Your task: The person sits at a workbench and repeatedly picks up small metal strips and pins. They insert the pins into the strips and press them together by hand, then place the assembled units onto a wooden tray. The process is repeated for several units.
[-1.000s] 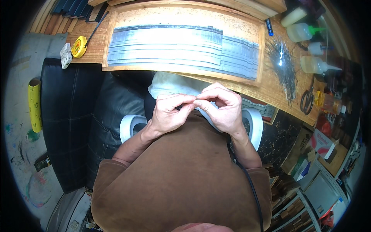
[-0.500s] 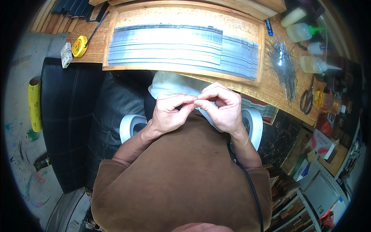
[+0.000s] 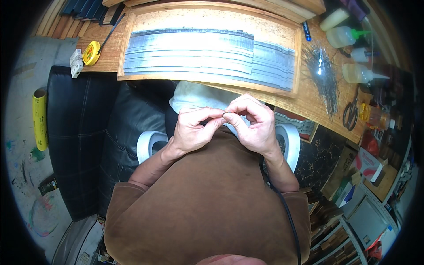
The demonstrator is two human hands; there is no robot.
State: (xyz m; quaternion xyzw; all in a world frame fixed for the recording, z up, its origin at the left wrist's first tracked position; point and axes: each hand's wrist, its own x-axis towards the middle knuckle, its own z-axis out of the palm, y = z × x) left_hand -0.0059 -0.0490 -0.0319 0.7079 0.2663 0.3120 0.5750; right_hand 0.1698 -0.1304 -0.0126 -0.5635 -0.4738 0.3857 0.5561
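My left hand (image 3: pixel 196 129) and my right hand (image 3: pixel 252 123) meet in front of my chest, thumb and forefinger of each pinched together at the tips. Something tiny and dark seems to sit between the fingertips, too small to name. Beyond my hands a shallow wooden tray (image 3: pixel 120 53) lies on the bench, holding overlapping rows of thin grey-blue strips (image 3: pixel 190 53). To its right rests a loose bundle of thin dark wire-like strands (image 3: pixel 323 81).
A yellow tape measure (image 3: pixel 91 53) and a small white box (image 3: pixel 76 63) lie at the bench's left end. Black-handled scissors (image 3: pixel 350 115), a blue marker (image 3: pixel 307 31) and several squeeze bottles (image 3: pixel 342 37) stand or lie on the right. A black leather seat (image 3: pixel 84 132) is at my left.
Both hands stay almost in place, still fingertip to fingertip. My right hand has shifted very slightly left; nothing else has visibly moved.
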